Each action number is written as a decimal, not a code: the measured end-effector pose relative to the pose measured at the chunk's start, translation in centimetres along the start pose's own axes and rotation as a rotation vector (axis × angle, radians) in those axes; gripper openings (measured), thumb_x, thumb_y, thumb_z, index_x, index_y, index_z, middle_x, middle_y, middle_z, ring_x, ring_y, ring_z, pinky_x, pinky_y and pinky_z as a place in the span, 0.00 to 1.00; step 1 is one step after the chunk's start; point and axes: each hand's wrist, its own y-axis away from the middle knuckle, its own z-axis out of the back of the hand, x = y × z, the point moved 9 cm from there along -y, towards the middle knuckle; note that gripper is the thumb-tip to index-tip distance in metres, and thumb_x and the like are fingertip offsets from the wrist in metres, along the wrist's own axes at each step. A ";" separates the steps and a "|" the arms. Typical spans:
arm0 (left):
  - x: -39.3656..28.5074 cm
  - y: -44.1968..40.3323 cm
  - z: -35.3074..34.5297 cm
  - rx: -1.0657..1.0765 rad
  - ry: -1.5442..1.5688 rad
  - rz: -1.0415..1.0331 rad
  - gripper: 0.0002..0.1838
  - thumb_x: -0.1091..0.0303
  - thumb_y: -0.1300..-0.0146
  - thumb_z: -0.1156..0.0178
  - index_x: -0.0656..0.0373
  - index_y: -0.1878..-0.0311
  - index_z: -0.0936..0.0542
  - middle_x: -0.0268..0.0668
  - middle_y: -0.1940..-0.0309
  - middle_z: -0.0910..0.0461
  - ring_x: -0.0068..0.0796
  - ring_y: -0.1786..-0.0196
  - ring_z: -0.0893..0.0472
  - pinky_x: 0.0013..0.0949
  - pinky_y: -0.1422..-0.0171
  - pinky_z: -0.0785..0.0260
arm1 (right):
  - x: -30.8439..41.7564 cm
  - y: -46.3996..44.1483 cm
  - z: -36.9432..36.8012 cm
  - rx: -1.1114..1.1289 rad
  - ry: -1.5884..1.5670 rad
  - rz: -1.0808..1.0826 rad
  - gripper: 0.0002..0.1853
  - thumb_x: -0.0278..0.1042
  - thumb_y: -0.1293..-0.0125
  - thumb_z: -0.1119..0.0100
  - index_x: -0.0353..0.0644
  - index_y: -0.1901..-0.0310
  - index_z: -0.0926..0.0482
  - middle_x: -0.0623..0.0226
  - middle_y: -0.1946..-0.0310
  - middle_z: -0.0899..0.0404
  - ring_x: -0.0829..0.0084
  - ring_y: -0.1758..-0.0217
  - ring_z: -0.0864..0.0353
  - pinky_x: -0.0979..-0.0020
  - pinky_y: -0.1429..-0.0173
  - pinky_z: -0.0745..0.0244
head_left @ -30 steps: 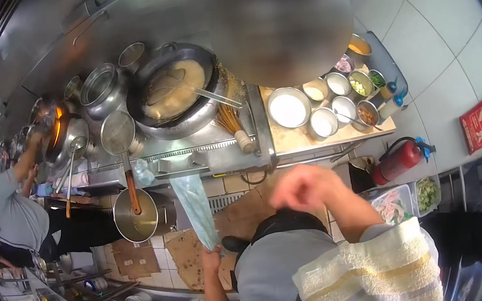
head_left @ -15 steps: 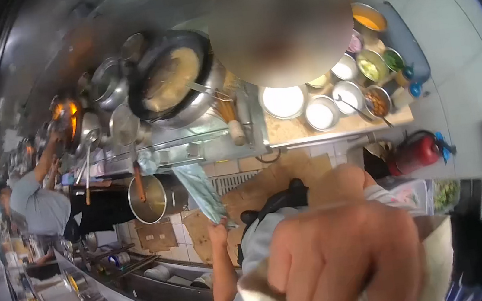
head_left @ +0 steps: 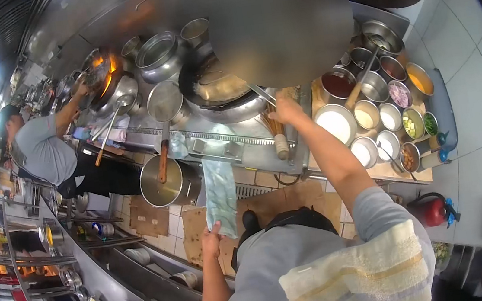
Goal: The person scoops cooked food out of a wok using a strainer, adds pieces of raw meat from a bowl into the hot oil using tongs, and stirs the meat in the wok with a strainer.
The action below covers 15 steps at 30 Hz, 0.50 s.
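Note:
My left hand [head_left: 211, 239] pinches one end of a pale green cloth [head_left: 221, 196], which hangs below the stove's front edge. With its fingers closed, my right hand [head_left: 288, 109] grips the metal handle [head_left: 260, 94] of a cooking utensil whose head is hard to make out in the wok. That dark wok [head_left: 192, 82] holds yellowish-brown liquid [head_left: 223, 87] and sits on the stove. Just below my right hand, a bamboo brush [head_left: 280, 143] lies on the stove. A striped towel [head_left: 361, 275] is draped over my right shoulder.
Bowls of ingredients, including a white one [head_left: 336, 125], crowd the board at right. A strainer [head_left: 164, 101] rests across a tall pot [head_left: 163, 182]. At left, a co-worker [head_left: 47, 136] handles a flaming wok [head_left: 100, 71]. A fire extinguisher [head_left: 428, 211] stands at right.
My right hand has gone from a closed fist close to the camera, by the towel, to the utensil handle at the wok. My left hand still holds the cloth. The view has shifted.

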 end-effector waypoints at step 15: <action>-18.1 -25.0 13.3 0.085 0.338 0.021 0.25 0.48 0.31 0.38 0.52 0.39 0.30 0.35 0.65 0.22 0.28 0.68 0.22 0.29 0.63 0.26 | 9.1 -4.9 7.5 -0.346 0.114 -0.055 0.25 0.28 0.39 0.48 0.44 0.38 0.25 0.39 0.52 0.18 0.43 0.46 0.19 0.48 0.42 0.24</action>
